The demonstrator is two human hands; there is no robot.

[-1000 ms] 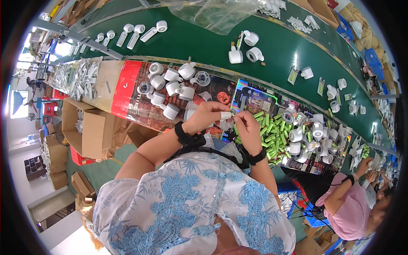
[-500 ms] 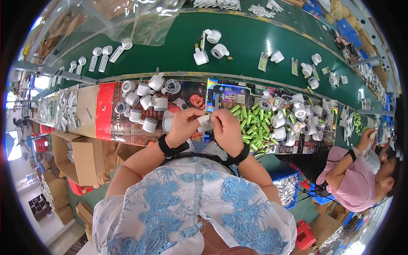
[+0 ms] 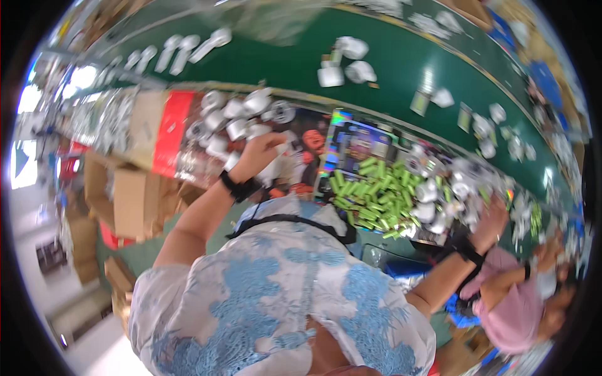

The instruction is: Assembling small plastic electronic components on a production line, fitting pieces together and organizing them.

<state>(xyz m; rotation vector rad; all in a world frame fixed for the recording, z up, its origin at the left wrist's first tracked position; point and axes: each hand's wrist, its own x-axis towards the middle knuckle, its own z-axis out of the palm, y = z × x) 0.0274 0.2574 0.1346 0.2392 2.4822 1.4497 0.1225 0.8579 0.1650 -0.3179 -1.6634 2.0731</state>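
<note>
My left hand (image 3: 254,160) is over the near edge of a cluster of white round housings with short necks (image 3: 235,109), which look like small fan heads. Its fingers point right and are blurred; whether it holds one of them does not show. Far to the right, my right hand (image 3: 492,222) reaches to the outer end of a second, mixed pile of white housings (image 3: 461,188). Blur smears its fingers too. Between my hands lies a heap of small green cylinders (image 3: 376,194), like battery cells, on a printed board (image 3: 364,141).
Beyond a raised edge runs a green belt-like surface (image 3: 282,59) with white housings and long-handled white pieces. Clear-bagged pieces (image 3: 103,122) lie at left, above an open cardboard box (image 3: 135,200). A person in pink (image 3: 511,313) works close on my right.
My hands were together at the middle, fingers pinched on a small white piece. They have parted: left toward the left cluster, right far out to the right pile. The view has shifted and blurred.
</note>
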